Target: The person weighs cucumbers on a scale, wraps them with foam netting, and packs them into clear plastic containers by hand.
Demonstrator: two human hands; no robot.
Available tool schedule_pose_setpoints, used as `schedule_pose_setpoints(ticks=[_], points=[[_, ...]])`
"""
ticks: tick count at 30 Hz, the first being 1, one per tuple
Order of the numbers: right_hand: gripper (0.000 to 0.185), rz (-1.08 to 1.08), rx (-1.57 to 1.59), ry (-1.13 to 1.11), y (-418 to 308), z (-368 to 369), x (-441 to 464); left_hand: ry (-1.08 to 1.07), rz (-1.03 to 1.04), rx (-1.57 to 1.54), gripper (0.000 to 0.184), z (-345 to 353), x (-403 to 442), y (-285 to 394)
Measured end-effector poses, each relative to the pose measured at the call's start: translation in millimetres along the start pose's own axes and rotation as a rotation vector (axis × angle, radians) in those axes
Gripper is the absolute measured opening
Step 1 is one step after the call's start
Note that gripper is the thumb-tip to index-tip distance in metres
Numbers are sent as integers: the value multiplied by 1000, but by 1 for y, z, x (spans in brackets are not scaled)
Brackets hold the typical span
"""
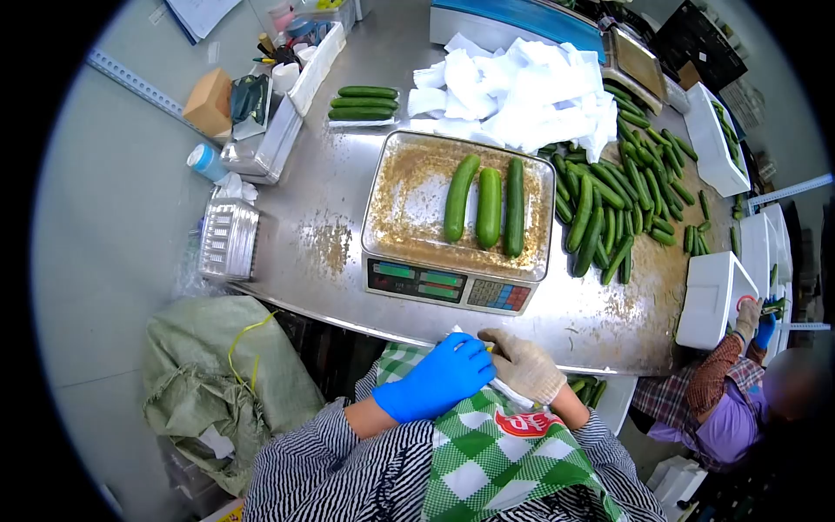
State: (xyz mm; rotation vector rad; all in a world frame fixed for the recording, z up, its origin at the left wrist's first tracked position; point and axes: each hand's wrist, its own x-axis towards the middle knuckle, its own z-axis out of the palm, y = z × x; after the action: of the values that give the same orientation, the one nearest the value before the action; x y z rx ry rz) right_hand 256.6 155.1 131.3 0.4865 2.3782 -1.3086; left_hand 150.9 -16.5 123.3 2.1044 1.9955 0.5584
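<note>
I'm seeing open table (326, 178) stretching left of the scale (409, 200), with plastic trays (230, 239) walling off its outer edge and a cucumber pack (363, 113) taking up the far end. Ahead of the left hand (439, 378) and right hand (526, 365), the scale is standing across the direct way, while a strip of table is running along its front and widening rightward to a white box (709, 304). On the scale, three cucumbers (489, 209) are leaving room at the left. A cucumber heap (585, 217) is blocking the right side, and crumpled white sheets (539, 91) are closing off the back. I'm not judging the gap beside the box well; the lens is bending it.
</note>
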Motion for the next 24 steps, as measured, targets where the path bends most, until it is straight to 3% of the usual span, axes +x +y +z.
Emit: schedule_pose_setpoints(ticks=[3,6,12,16,19,21,23,24], points=[[41,-24,-171,167,-8,12,-1,-45,34,-19,23,1,-7,-1],[35,-58,-214,41,11,16,3,-15,57,-41,25,-1,-10,-4],[32,1,-153,21,2,13,5,55,5,-4,27,-8,-11,-7],[33,151,-53,-50,-18,1,7,59,-25,-44,27,3,-13,-12],[39,-12,-12,130,-12,-15,18,-33,35,-38,29,3,-13,-21],[47,-41,-34,462,-32,-47,32,28,14,-85,32,17,-15,-26],[56,-243,-360,766,-6,-58,76,30,35,-141,31,19,-7,-27],[56,-136,-396,718,-4,-60,91,29,48,-147,31,20,-3,-28]])
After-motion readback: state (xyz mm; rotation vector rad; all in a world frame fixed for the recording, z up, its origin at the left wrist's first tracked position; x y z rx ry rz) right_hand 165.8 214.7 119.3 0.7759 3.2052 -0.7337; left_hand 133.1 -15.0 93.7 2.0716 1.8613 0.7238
